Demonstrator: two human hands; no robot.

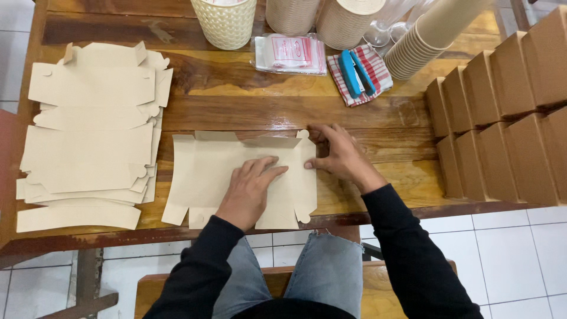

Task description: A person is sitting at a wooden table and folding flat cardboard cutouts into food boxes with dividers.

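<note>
Head cam, looking straight down: I've got one flat kraft box blank (236, 177) laid out in the lower middle of the frame, near the front edge of the wooden worktop (236, 100). My left hand (251, 189) lies flat on its middle, fingers spread and pressing it down. My right hand (338, 155) is at the blank's right edge, thumb and fingertips closing on the side flap there, so I'd say I'm at the first fold, creasing that end up. Next move probably needs the left hand holding firm while the flap bends cleanly on its score line.

Room-wise: stack of unfolded blanks (91, 136) sits at the left of the frame, well apart from my blank. Finished folded boxes (502, 124) line up along the right side, near my right wrist, so that side is tighter. At the top of the frame sit paper cup stacks (425, 41), a cream basket (225, 22) and a blue stapler (357, 72) on a checked cloth (378, 68), with bare wood between them and me.
</note>
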